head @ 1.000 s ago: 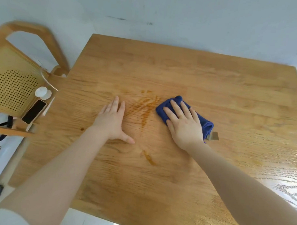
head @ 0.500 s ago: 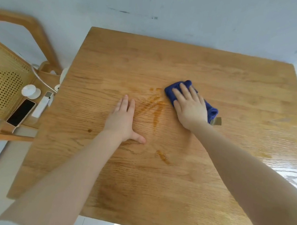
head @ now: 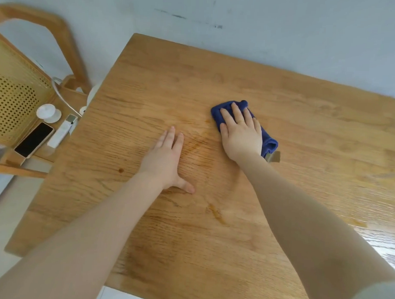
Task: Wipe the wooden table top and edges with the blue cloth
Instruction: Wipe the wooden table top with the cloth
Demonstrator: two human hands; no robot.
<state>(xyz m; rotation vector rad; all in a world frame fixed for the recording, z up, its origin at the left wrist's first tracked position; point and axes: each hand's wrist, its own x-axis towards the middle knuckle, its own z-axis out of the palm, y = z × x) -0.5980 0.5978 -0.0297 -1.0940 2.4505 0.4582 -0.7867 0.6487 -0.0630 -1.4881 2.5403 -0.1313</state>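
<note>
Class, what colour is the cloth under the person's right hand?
Dark blue: the cloth shows best in the head view.

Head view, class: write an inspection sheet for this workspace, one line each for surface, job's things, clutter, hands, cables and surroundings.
Surface: wooden table, with brownish streaks between the hands and a smear nearer the front edge.
Job's things: blue cloth, folded, lying flat on the table under the right hand.
Clutter: nothing seen on the table; a phone, a white stick-shaped device and a white round object lie on the chair seat.
Hands: left hand flat on bare wood, fingers straight; right hand pressing the cloth with straight fingers.
Cables: a white cable on the chair.
Surroundings: wooden chair at the left, pale wall behind.
</note>
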